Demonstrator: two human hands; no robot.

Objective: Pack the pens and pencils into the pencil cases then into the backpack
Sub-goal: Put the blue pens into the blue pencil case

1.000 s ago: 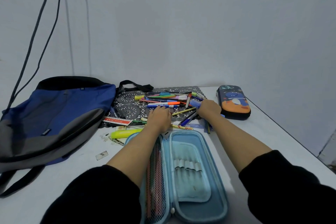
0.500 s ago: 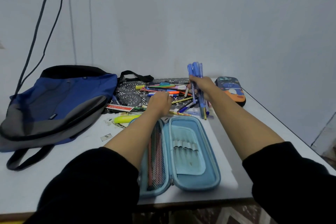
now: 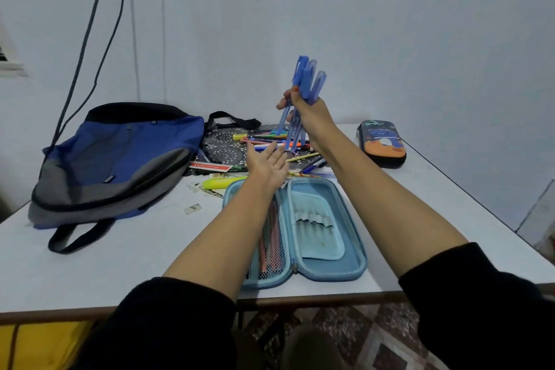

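Note:
My right hand [image 3: 309, 112] grips a bundle of blue pens [image 3: 304, 81], held upright above the pile of pens and pencils [image 3: 270, 141]. My left hand [image 3: 265, 164] is open, palm up, just under the pens' lower tips and over the far end of the open light-blue pencil case [image 3: 318, 237]. That case lies flat in front of me, a few pencils behind its mesh pocket. A closed dark pencil case [image 3: 381, 143] with an orange and blue picture lies at the right. The blue and grey backpack [image 3: 114, 159] lies on the left.
The white table [image 3: 126, 261] ends close to me, its front edge near my sleeves. A patterned black mat [image 3: 222, 144] lies under the pile. A yellow highlighter [image 3: 219, 182], a red-labelled box [image 3: 208, 166] and small scraps lie between backpack and open case. Cables hang down the wall at left.
My right hand has picked up the bundle of blue pens from the pile and lifted it upright. My left hand has turned from palm-down on the pile to palm-up beneath the pens.

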